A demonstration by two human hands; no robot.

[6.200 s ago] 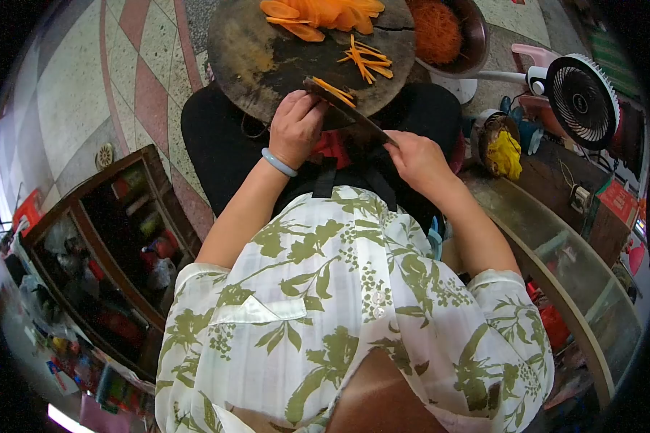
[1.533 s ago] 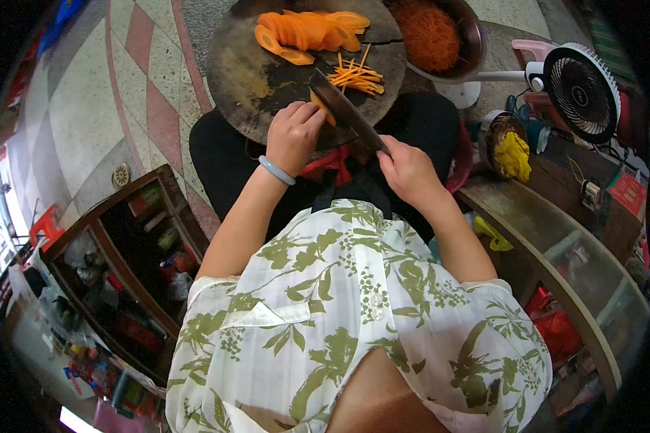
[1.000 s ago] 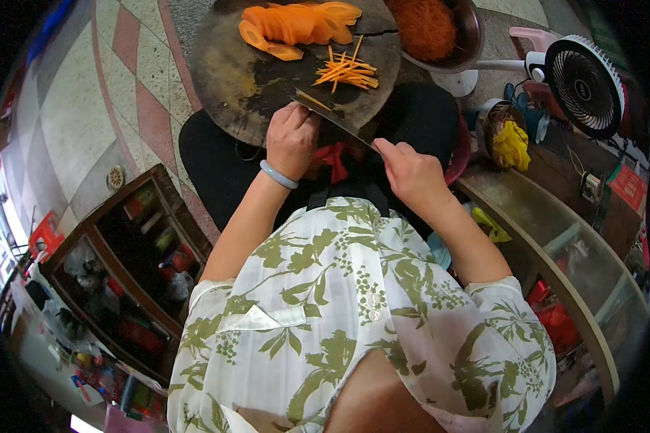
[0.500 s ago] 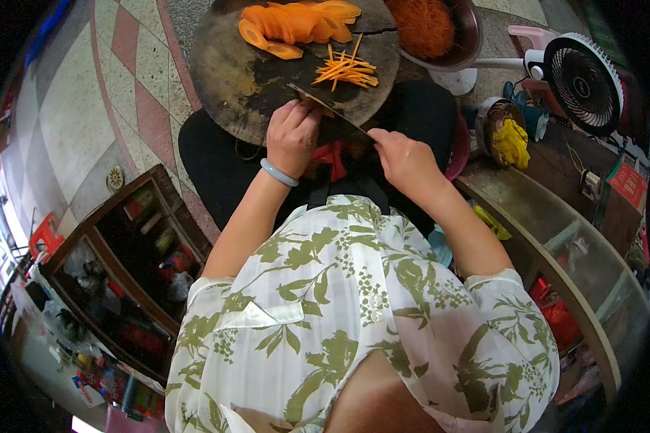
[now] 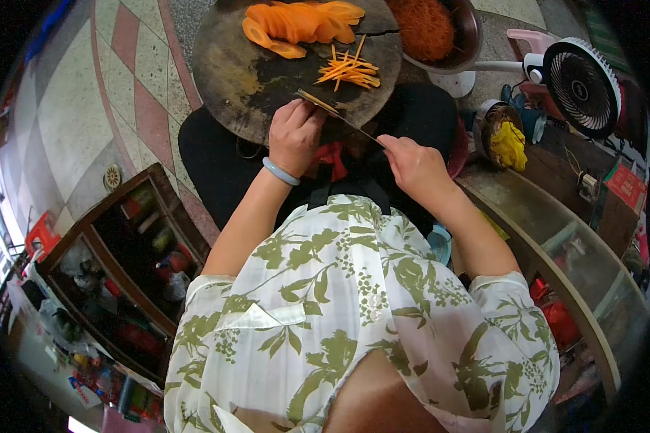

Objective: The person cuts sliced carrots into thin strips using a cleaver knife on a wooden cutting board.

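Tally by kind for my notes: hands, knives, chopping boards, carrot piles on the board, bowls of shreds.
Hands: 2 (left hand, right hand)
Knife: 1
Chopping board: 1
Piles: 2 (carrot slices, carrot strips)
Bowl of shreds: 1
Total: 7

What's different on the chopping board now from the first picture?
The pile of carrot strips beyond the knife has grown. The right hand still holds the knife, the left hand stays beside it, and the carrot slices remain on the far side of the chopping board.
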